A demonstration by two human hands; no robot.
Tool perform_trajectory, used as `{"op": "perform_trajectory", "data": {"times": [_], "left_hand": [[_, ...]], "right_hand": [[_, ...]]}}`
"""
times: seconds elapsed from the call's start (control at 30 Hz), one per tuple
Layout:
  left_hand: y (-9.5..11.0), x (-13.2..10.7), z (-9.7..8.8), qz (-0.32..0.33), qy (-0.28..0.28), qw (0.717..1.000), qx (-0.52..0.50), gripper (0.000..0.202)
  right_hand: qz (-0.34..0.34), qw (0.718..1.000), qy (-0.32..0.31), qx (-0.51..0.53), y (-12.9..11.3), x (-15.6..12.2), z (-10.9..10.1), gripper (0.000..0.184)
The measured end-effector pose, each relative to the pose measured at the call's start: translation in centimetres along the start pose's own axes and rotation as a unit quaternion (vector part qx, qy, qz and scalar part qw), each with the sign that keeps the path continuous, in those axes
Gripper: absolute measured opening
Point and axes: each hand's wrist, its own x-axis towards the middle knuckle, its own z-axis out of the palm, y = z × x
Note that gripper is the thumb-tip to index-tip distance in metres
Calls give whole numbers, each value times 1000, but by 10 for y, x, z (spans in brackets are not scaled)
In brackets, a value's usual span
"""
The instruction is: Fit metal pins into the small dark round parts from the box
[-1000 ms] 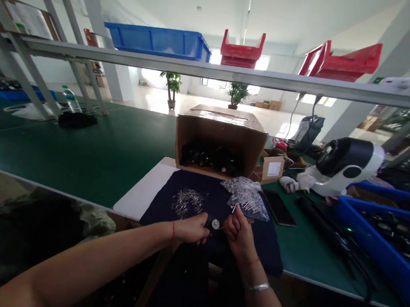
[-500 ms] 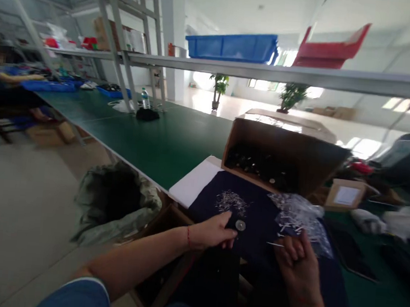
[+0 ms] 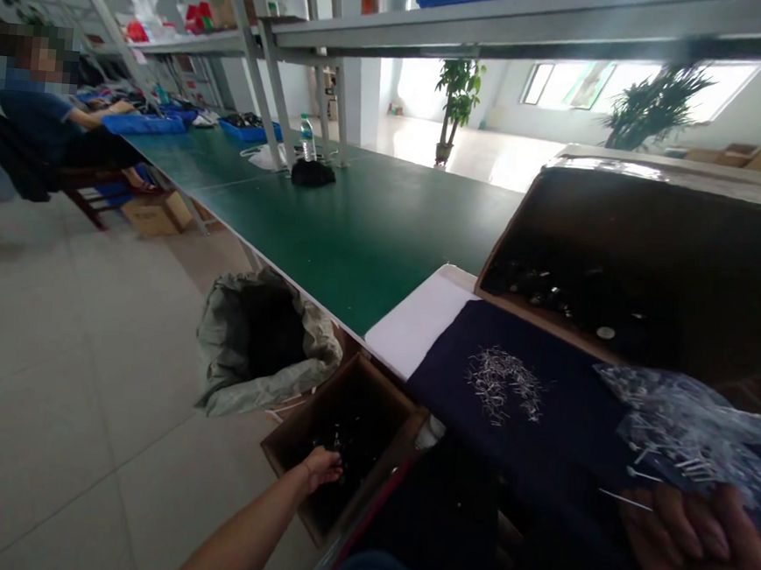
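My left hand (image 3: 323, 468) reaches down off the table into an open cardboard box (image 3: 377, 408) on the floor that holds small dark parts. Its fingers are curled, and what they hold is hidden. My right hand (image 3: 696, 543) rests at the lower right on the dark cloth (image 3: 567, 431), fingers pressed together on a thin metal pin (image 3: 614, 494) that sticks out to the left. A clear bag of pins (image 3: 685, 428) lies just above that hand. A loose pile of pins (image 3: 504, 391) sits on the cloth.
A large cardboard box (image 3: 655, 219) lies on its side on the green table (image 3: 359, 222), dark parts inside. A white sheet (image 3: 417, 323) lies under the cloth. A grey-green sack (image 3: 263, 346) stands on the floor. A bottle (image 3: 307, 139) stands far back. A person (image 3: 39, 109) sits far left.
My left hand left the cloth with the round part and went down into the floor box. The view swung left and down. My right hand stayed at the cloth.
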Motion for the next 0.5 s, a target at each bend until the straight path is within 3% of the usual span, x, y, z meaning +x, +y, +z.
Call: {"op": "perform_trajectory", "data": {"times": [0.13, 0.23, 0.37, 0.43, 0.5], "left_hand": [[-13, 24, 13, -6, 53, 998, -20, 34], [-23, 22, 22, 4, 79, 997, 6, 31], [-32, -1, 33, 49, 78, 992, 88, 8], [-28, -20, 36, 92, 63, 985, 128, 19], [-18, -44, 38, 153, 35, 973, 170, 25]], "right_hand": [[71, 996, 44, 19, -2, -3, 3, 47], [51, 998, 24, 11, 3, 0, 4, 52], [-54, 990, -105, -72, 8, 1, 4, 53], [-73, 965, -173, -183, 3, -2, 7, 44], [-108, 921, -236, -291, -6, -4, 12, 34]]}}
